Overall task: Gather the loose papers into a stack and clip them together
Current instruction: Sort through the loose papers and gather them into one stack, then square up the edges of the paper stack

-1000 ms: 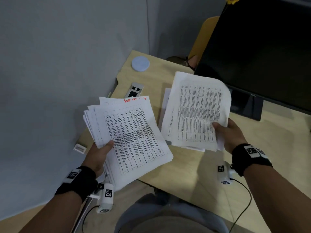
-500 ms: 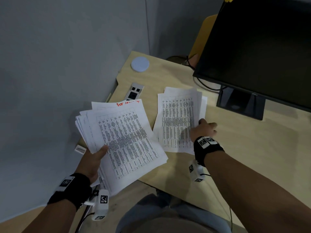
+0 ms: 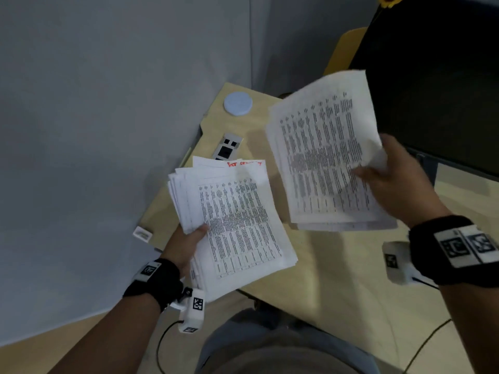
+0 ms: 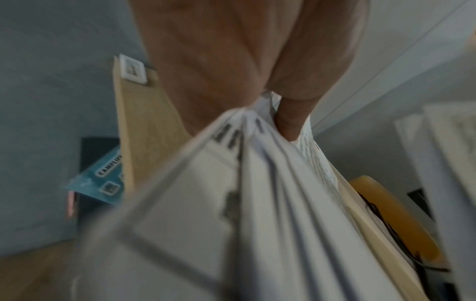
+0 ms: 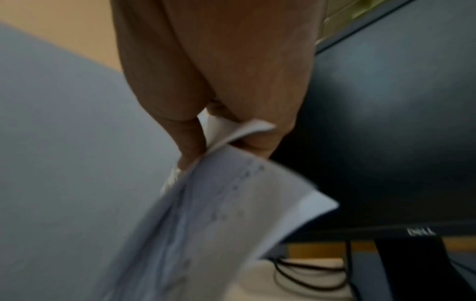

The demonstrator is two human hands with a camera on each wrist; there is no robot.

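Item 1. Fanned stack of printed sheets (image 3: 235, 222), held in the left hand (image 3: 186, 245). The thumb lies on top at the lower left corner with the fingers beneath, a closed grip on the paper. The sheets are splayed at the upper left edge, and the lower end overhangs the front edge of the counter (image 3: 337, 271). Judged to be the base pile, held flat and low to receive the rest.

Item 2. Smaller bundle of printed sheets (image 3: 324, 157), pinched in the right hand (image 3: 397, 179) at its right edge. It is lifted clear of the counter, tilted, with the far corner curling up before the dark monitor (image 3: 437, 76). Judged to be on its way to Item 1; the two piles are near but apart.

Item 3. Counter accessories: a round pale disc (image 3: 238, 103) at the far corner and a white marker tag (image 3: 228, 147) just beyond Item 1. No clip is identifiable in any view.

View notes. The head view alone shows both piles together. The left wrist view, blurred, shows the sheet edges separating under the left thumb (image 4: 291, 120). The right wrist view shows a corner folded back at the pinch and "DELL" on the monitor bezel, unreadable from above.
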